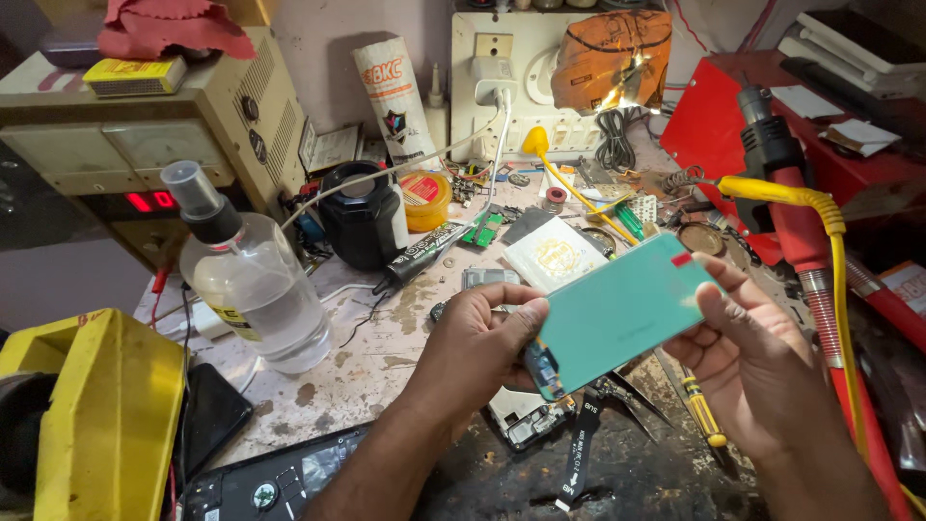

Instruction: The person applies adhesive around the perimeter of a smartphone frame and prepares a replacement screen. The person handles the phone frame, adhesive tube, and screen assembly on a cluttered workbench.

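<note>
Both my hands hold a flat phone screen panel [617, 311] covered by a teal protective film with a small red tab at its far corner. My left hand [477, 342] grips the panel's near left end, thumb on top. My right hand [748, 352] supports the right edge from below, fingers along the side. A black flex ribbon [579, 453] hangs from the panel's lower end. Under the panel lies an opened phone body [526, 417] on the worn bench.
A clear spray bottle [256, 280] stands at left, beside a yellow device [92, 405]. A black cup [362, 217], glue tube [424, 253], white box [555, 253], yellow-handled screwdriver [701, 410], hot-air tool with yellow cable [786, 193] and another opened phone [275, 482] crowd the bench.
</note>
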